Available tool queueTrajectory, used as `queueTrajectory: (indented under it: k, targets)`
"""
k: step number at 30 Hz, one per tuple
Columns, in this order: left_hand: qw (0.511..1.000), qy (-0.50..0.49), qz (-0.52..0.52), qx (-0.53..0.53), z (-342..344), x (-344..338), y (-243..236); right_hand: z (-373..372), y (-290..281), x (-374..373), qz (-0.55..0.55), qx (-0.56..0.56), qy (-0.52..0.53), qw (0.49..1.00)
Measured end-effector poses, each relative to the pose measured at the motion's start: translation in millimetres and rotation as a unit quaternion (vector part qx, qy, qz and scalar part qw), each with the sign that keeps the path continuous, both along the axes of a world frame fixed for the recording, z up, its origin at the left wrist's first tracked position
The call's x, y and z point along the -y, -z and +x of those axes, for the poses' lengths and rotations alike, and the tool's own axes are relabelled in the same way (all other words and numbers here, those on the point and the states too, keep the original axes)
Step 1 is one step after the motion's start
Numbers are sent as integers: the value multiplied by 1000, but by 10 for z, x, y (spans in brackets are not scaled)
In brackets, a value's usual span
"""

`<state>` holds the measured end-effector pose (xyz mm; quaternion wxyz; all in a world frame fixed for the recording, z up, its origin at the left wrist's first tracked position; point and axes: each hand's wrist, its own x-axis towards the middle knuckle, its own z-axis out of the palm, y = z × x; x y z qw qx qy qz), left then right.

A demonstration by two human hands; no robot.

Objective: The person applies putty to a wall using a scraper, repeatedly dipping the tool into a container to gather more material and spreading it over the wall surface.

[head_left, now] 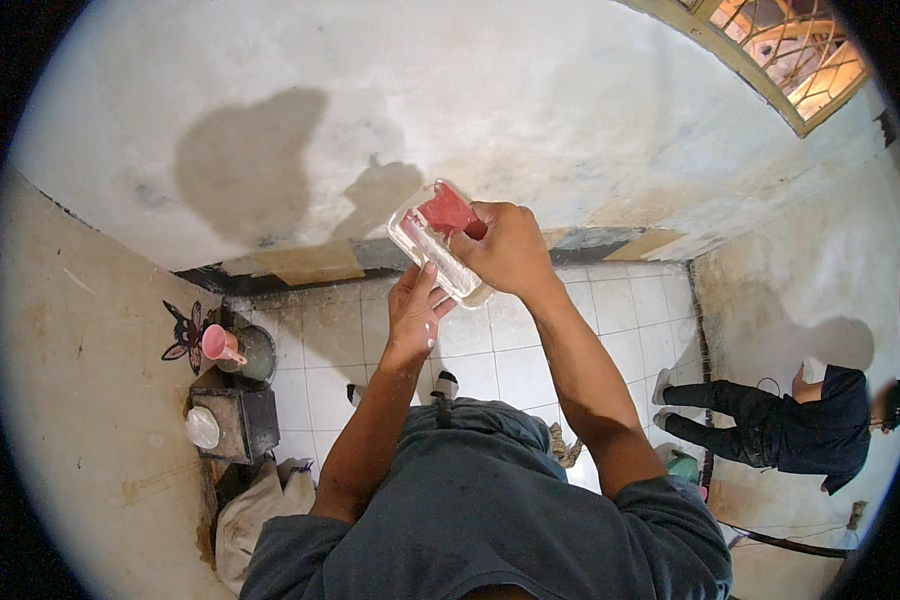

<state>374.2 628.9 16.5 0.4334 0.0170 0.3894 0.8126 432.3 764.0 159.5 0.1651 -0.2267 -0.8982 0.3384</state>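
A clear plastic tub (406, 236) with white paste in it is held up in front of the white wall. My left hand (416, 305) grips its near edge, thumb on the rim and fingers spread beneath; white smears show on that hand. In my closed right hand (512, 245) is a flat red scraper (444, 210), its blade tilted over the inside of the tub. Whether the blade touches the paste I cannot tell. The fist covers the scraper's grip end.
The patchy wall (490, 110) rises ahead above the white tiled floor (340, 385). To the left stand a dark box (255, 425), a bucket (260, 352) and a pink dipper (222, 344). At the right another person (810, 420) in dark clothes holds something white.
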Motion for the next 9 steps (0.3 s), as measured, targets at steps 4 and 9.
queueTrajectory:
  k: [4, 9]
  targets:
    - [1000, -12, 1, 7, 15, -57, -12, -30, 55, 10, 60, 27, -21, 998]
    - [1000, -13, -25, -4, 6, -14, -23, -50, 46, -39, 10, 12, -10, 1000]
